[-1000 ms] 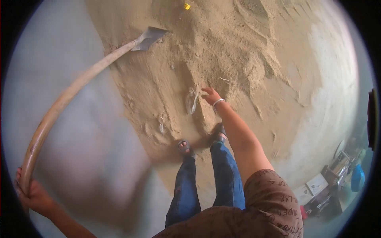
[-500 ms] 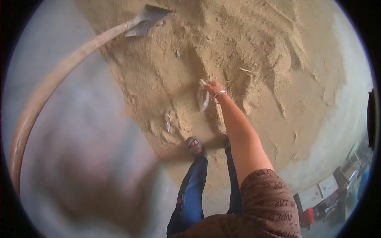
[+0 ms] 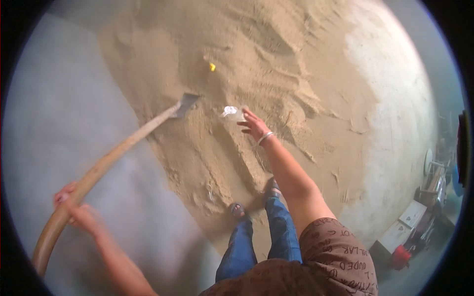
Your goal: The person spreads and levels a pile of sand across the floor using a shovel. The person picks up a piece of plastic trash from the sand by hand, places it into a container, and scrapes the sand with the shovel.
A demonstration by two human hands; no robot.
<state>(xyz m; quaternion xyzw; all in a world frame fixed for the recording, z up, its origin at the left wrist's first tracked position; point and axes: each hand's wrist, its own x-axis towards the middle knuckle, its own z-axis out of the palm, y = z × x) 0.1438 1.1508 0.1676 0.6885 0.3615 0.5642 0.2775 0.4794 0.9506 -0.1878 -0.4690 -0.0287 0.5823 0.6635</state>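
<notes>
My left hand [image 3: 76,209] is wrapped round the wooden handle of a shovel [image 3: 111,160]. Its metal blade [image 3: 186,104] rests against the sand, left of the middle. My right hand [image 3: 255,126], with a bangle at the wrist, is stretched out over the sand with its fingers apart. Just beyond the fingertips is a crumpled piece of clear and white plastic [image 3: 230,112]. Whether it touches the fingers, I cannot tell.
A sand heap [image 3: 266,59] spreads over a grey floor [image 3: 74,118]. A small yellow object [image 3: 212,67] lies on it. Near my sandalled feet [image 3: 237,210] is a thin pale loop [image 3: 210,192]. Boxes [image 3: 412,213] and a red item [image 3: 401,257] stand at lower right.
My right hand has opened, and the plastic it held is now beyond its fingers. My left hand has come into view on the shovel, whose blade sits lower. The yellow object has appeared.
</notes>
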